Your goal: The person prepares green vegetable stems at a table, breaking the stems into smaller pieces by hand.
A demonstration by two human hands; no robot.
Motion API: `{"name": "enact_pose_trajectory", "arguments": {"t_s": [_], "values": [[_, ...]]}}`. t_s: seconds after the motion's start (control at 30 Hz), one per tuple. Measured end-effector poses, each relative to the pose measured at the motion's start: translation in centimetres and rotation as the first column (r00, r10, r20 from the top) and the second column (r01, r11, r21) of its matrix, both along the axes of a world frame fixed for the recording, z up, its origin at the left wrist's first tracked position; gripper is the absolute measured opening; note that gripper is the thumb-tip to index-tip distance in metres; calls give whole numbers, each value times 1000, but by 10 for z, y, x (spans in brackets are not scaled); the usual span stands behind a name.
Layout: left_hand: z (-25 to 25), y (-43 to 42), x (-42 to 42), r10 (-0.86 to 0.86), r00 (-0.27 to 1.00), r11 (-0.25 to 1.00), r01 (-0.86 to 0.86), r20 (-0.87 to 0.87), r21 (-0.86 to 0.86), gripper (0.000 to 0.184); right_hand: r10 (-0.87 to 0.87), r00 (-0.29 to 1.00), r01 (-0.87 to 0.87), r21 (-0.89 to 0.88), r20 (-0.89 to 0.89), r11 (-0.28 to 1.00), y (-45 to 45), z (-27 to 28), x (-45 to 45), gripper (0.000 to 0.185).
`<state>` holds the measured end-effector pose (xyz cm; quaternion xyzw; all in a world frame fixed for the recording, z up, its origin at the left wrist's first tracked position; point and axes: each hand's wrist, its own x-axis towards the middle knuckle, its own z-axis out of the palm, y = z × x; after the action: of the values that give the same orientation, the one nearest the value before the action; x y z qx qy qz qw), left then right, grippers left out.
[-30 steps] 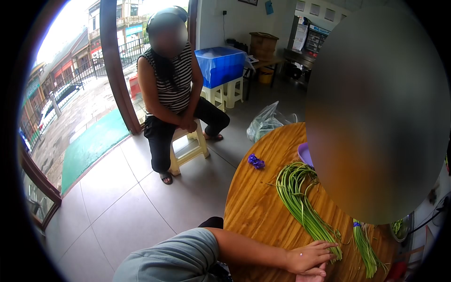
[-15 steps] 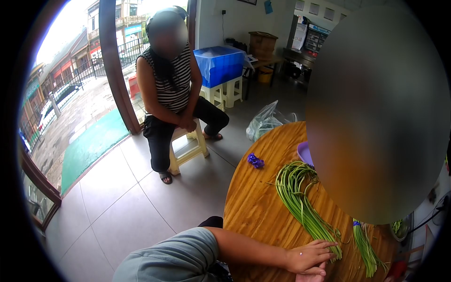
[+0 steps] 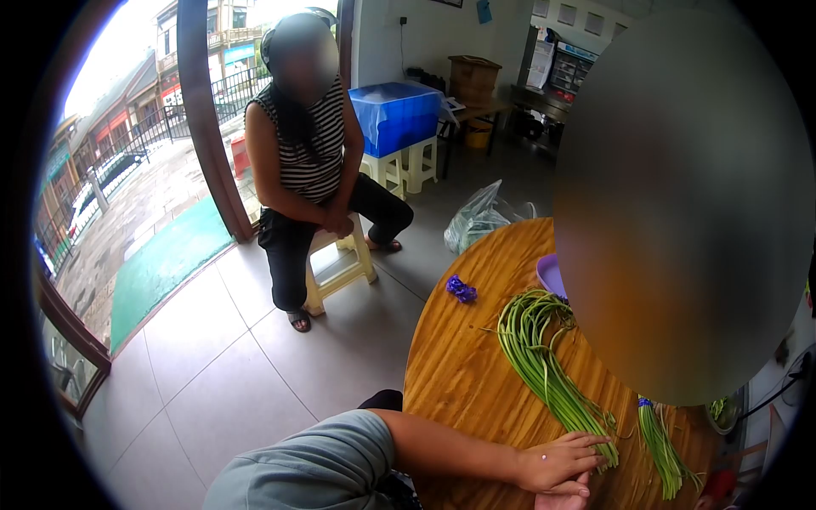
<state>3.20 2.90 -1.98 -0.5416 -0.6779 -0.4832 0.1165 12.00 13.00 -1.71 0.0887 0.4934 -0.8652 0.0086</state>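
Note:
My left hand (image 3: 563, 463) lies palm down at the table's near side, fingers stretched out and touching or just over the cut ends of a long bunch of green stems (image 3: 544, 365). Under it, at the bottom edge, part of my right hand (image 3: 563, 501) shows; its fingers are mostly hidden. The loose stems curl at their far end. To the right lies a smaller green bunch (image 3: 659, 446) with a blue-purple tie. A crumpled purple bundle (image 3: 461, 289) sits near the table's left edge.
The round wooden table (image 3: 450, 365) also bears a purple dish (image 3: 551, 274), partly hidden by a large blurred area. Beyond are a plastic bag (image 3: 478, 219), a seated person (image 3: 310, 161) in a striped top on a stool, and a blue box (image 3: 395, 115) on stools.
The view has shifted very slightly. My hands and the stems keep their places; nothing is taken hold of or let go.

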Motion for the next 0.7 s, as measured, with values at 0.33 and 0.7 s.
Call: {"name": "enact_pose_trajectory", "arguments": {"t_s": [0.33, 0.7], "values": [[0, 0, 0, -3, 1000, 1000, 3, 7, 2, 66, -1, 1000, 1, -2, 1, 1000, 1, 0, 2, 62], [1, -1, -1, -9, 1000, 1000, 9, 10, -1, 65, 4, 1000, -4, -5, 1, 1000, 1, -1, 2, 63]]}}
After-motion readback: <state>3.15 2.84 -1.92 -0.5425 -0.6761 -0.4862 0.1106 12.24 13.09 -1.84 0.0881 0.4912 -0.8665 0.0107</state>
